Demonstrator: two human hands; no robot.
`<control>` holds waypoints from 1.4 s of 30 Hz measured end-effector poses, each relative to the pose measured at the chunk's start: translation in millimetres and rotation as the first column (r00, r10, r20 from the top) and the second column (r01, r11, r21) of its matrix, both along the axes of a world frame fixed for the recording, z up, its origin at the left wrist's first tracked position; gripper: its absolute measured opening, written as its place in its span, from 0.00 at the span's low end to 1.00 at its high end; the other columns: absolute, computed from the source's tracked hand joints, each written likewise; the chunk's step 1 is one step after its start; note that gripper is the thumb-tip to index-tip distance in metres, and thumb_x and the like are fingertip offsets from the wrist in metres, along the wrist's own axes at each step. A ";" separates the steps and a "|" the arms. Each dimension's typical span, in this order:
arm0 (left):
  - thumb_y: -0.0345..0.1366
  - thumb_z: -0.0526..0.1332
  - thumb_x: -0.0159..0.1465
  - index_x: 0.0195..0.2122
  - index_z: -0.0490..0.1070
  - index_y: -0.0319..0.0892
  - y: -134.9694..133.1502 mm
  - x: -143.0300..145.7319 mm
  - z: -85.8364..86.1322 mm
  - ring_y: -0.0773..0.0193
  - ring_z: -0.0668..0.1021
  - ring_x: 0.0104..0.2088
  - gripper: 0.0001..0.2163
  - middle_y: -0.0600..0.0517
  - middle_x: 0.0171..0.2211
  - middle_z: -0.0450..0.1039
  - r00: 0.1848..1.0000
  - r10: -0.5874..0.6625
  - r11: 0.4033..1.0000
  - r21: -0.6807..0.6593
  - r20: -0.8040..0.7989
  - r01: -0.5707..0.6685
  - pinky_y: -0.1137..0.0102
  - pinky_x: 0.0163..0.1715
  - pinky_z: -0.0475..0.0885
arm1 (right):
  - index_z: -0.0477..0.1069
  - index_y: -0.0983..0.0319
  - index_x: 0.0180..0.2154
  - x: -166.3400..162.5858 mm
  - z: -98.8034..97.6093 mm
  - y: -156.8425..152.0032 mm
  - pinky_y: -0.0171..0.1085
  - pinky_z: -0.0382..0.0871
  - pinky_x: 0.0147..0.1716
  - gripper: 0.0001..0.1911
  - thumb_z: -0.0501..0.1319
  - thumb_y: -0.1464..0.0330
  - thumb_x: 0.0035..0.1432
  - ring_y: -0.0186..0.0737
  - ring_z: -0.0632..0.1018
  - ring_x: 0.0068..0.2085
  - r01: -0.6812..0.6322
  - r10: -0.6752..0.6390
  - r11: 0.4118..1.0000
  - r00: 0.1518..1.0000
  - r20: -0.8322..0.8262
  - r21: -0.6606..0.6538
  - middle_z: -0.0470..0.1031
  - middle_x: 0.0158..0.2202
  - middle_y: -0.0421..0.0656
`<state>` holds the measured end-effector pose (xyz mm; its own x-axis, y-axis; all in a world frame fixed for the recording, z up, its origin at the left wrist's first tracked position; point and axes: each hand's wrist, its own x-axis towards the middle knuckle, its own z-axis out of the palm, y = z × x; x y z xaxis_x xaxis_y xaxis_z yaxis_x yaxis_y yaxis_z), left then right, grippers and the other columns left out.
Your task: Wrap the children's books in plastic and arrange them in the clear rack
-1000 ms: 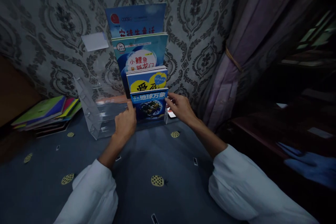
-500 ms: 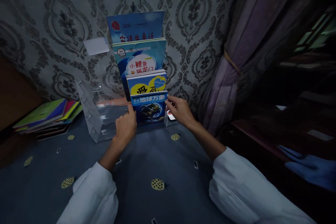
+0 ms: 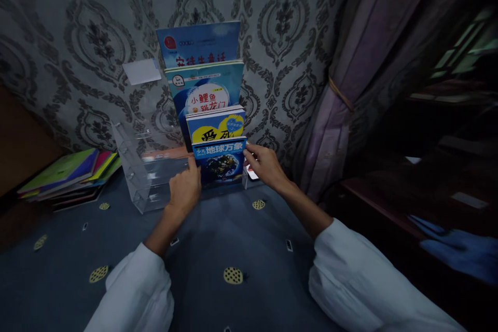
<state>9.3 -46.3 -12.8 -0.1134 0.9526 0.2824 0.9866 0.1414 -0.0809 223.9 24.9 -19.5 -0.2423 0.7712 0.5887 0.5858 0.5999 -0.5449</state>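
A small dark blue book with a globe on its cover (image 3: 220, 167) stands upright in the front tier of a clear acrylic stepped rack (image 3: 138, 194). My left hand (image 3: 185, 184) is closed at its left edge, index finger pointing up along the side. At the upper right edge, my right hand (image 3: 265, 165) pinches the same book between thumb and fingers. Behind it, rising in steps, are a blue and yellow book (image 3: 234, 125), a teal book with a white circle (image 3: 229, 75) and a tall blue book (image 3: 218, 39). The lower parts of these rear books are hidden.
Left of the rack lies a stack of colourful booklets (image 3: 78, 168). A white card (image 3: 141, 71) shows above the rack's left part. Patterned wallpaper and a tied purple curtain (image 3: 330, 129) stand behind. A blue glove-like item (image 3: 462, 254) lies on the dark surface at right.
The view has shifted slightly, so the books' tops appear a little lower. Both hands keep their places at the edges of the front book.
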 end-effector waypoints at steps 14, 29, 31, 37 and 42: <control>0.41 0.46 0.76 0.62 0.59 0.33 -2.4 -1.9 2.2 0.47 0.85 0.40 0.20 0.36 0.38 0.81 0.999 -0.010 0.999 0.032 0.044 0.009 0.62 0.38 0.76 | 0.77 0.61 0.40 3.4 3.5 -0.9 0.38 0.71 0.32 0.13 0.53 0.67 0.65 0.46 0.82 0.34 0.016 -0.015 1.000 0.999 0.051 -0.016 0.82 0.34 0.46; 0.46 0.56 0.71 0.69 0.47 0.41 -15.0 -12.1 22.6 0.50 0.83 0.44 0.29 0.43 0.42 0.81 0.933 -0.152 0.984 0.134 0.326 0.113 0.60 0.46 0.74 | 0.79 0.63 0.38 11.6 25.2 -10.9 0.35 0.65 0.30 0.12 0.56 0.68 0.61 0.40 0.78 0.28 0.028 -0.025 1.000 0.985 0.173 -0.011 0.82 0.29 0.44; 0.45 0.56 0.71 0.69 0.48 0.41 -16.9 -11.1 24.7 0.50 0.84 0.42 0.30 0.44 0.41 0.81 0.927 -0.170 0.982 0.135 0.333 0.132 0.60 0.45 0.75 | 0.78 0.63 0.36 13.5 28.3 -12.3 0.35 0.65 0.29 0.11 0.57 0.68 0.60 0.39 0.78 0.28 0.016 -0.014 1.000 0.982 0.191 -0.005 0.82 0.30 0.44; 0.45 0.57 0.70 0.68 0.48 0.40 -23.1 -7.7 29.8 0.48 0.83 0.39 0.30 0.44 0.38 0.80 0.928 -0.210 0.974 0.151 0.308 0.170 0.57 0.43 0.76 | 0.78 0.63 0.38 18.4 41.8 -21.8 0.33 0.63 0.27 0.11 0.58 0.67 0.60 0.37 0.76 0.25 -0.027 0.038 0.999 0.964 0.264 -0.044 0.79 0.26 0.41; 0.44 0.59 0.69 0.68 0.48 0.42 -27.0 -6.6 32.0 0.47 0.83 0.41 0.30 0.46 0.37 0.80 0.921 -0.228 0.971 0.146 0.317 0.190 0.56 0.44 0.76 | 0.79 0.62 0.42 21.6 50.0 -27.4 0.33 0.64 0.27 0.13 0.58 0.68 0.60 0.36 0.75 0.25 -0.047 0.063 0.997 0.933 0.355 -0.053 0.79 0.26 0.40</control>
<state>2.7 -73.3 19.2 -0.0200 0.9297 0.3678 0.9627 -0.0813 0.2579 245.4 -2.5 30.5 -0.4730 0.7733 0.4222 0.7127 0.6176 -0.3327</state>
